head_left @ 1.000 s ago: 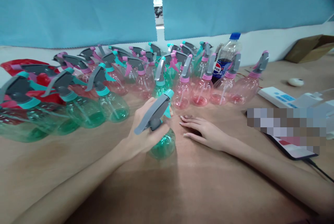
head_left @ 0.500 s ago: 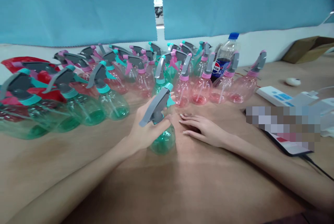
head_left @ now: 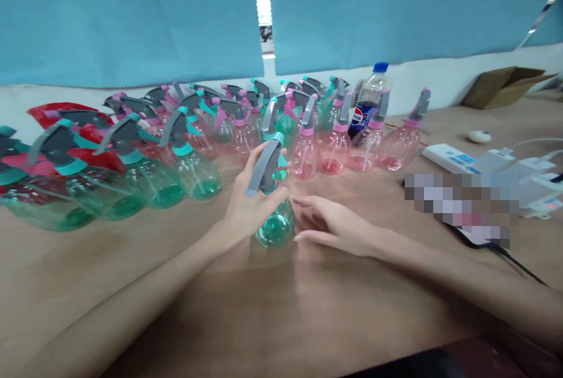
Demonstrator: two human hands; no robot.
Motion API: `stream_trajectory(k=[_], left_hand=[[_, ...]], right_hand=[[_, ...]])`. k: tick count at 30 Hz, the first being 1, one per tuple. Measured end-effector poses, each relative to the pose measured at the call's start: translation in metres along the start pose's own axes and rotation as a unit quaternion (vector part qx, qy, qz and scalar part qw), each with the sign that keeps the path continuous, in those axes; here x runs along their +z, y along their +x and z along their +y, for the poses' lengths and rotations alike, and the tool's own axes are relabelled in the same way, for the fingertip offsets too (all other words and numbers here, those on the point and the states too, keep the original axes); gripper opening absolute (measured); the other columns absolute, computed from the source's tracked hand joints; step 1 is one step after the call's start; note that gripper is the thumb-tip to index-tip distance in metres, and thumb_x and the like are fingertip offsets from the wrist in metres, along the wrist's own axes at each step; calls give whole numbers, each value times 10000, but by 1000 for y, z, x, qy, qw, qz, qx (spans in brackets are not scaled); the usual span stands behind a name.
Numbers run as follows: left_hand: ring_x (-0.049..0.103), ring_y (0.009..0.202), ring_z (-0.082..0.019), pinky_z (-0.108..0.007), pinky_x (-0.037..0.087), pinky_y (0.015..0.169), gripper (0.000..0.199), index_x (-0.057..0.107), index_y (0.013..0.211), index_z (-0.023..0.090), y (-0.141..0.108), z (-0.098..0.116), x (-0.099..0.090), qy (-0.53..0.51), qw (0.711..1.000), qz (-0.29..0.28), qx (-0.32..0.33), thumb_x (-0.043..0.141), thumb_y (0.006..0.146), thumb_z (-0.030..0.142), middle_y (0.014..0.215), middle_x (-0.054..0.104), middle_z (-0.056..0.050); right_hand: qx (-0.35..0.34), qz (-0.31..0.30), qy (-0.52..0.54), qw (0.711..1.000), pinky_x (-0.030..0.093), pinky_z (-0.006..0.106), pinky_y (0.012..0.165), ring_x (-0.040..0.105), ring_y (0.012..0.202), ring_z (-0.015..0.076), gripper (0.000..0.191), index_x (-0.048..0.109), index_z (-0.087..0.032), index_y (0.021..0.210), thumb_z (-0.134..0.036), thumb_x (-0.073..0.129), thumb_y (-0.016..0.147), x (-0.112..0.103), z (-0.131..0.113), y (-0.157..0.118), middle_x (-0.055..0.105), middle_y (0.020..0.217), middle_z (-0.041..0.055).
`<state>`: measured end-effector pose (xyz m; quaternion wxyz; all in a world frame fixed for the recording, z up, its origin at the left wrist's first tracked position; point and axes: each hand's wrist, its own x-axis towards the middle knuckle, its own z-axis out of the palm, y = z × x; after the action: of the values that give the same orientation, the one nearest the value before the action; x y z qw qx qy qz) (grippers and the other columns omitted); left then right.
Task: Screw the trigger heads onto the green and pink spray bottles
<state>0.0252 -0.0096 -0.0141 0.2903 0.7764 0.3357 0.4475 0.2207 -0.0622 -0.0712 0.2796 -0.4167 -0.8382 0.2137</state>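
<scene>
A green spray bottle (head_left: 276, 226) with a grey and teal spray head stands upright on the brown table (head_left: 246, 307), in front of the others. My left hand (head_left: 250, 199) is wrapped round its neck, just below the spray head. To the right of this bottle is my right hand (head_left: 336, 225), thumb and fingers apart with nothing between them, its fingertips close to the bottle. Several pink bottles (head_left: 335, 154) stand behind my right hand. Several green bottles (head_left: 160, 184) stand in a row to the left of my left hand.
More spray bottles crowd the back, with a cola bottle (head_left: 367, 96) among them. On the right are a power strip (head_left: 448, 158) with plugs, a phone (head_left: 468, 237) on a cable, a small white object (head_left: 479, 136) and an open cardboard box (head_left: 501, 87).
My right hand has moved left towards the green bottle and opened its thumb wider from the fingers. The left hand keeps hold of the bottle. The view has shifted slightly.
</scene>
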Motion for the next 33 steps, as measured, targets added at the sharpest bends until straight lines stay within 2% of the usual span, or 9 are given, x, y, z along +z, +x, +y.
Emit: stream_trajectory(k=[5,10,14,16,19,22,26,29,33], left_hand=[[662,866,-167,-348,549,771,570,424,1271,286,-3,-4,0,21,999,31,-5,577,747,124,1277,592,-50],[660,986,-213,-392,548,839,560,380,1319,276,-8,-5,-14,42,999,12,2,608,809,224,1309,553,-76],[607,1120,-266,-410,542,883,665,325,1376,247,-14,-5,-36,42,998,-39,-8,657,803,303,1300,558,-103],[561,1196,-276,-430,517,947,662,302,1404,242,-20,-8,-51,22,997,-70,-8,630,838,344,1328,547,-107],[456,1314,-283,-483,421,1067,655,264,1448,279,-34,-18,-79,12,998,-66,-18,579,888,406,1435,457,-97],[493,1280,-281,-503,442,1038,628,264,1448,343,-50,-29,-108,25,996,-40,-72,561,903,440,1458,427,-81],[549,1202,-284,-485,497,957,573,343,1380,292,-67,-40,-138,53,991,-2,-125,589,885,443,1322,531,-96],[623,1065,-285,-467,533,857,500,418,1287,259,-73,-46,-150,75,984,10,-158,611,865,447,1180,599,-96],[675,940,-269,-433,549,778,402,476,1210,246,-77,-51,-157,90,982,-5,-169,583,878,446,1055,643,-72]], right_hand=[[-13,28,17,999,480,489,972,552,1221,312,741,338,-192,1419,-507,655,828,2,-19,14,538,1374,160],[-13,80,28,996,485,496,960,544,1224,324,719,412,-183,1330,-530,702,770,16,-39,39,558,1341,163],[2,131,31,991,475,506,964,522,1247,329,801,339,-198,1391,-563,683,767,29,-56,57,530,1371,162],[9,134,25,991,489,499,940,529,1237,329,825,314,-201,1403,-581,676,766,35,-62,65,522,1376,165],[5,130,4,991,497,488,909,565,1180,327,733,384,-193,1337,-601,646,787,39,-67,78,566,1310,162],[6,127,-30,991,490,481,890,588,1117,327,596,480,-187,1211,-599,627,806,39,-65,94,613,1206,153],[26,125,-59,990,499,459,822,601,1035,317,532,508,-183,1088,-614,623,799,38,-57,120,628,1097,141],[44,129,-62,989,501,444,772,606,969,308,527,500,-179,1048,-614,636,784,40,-54,138,629,1022,128],[42,148,-40,987,493,456,799,606,976,308,526,475,-173,1096,-570,644,796,46,-51,156,623,1055,135]])
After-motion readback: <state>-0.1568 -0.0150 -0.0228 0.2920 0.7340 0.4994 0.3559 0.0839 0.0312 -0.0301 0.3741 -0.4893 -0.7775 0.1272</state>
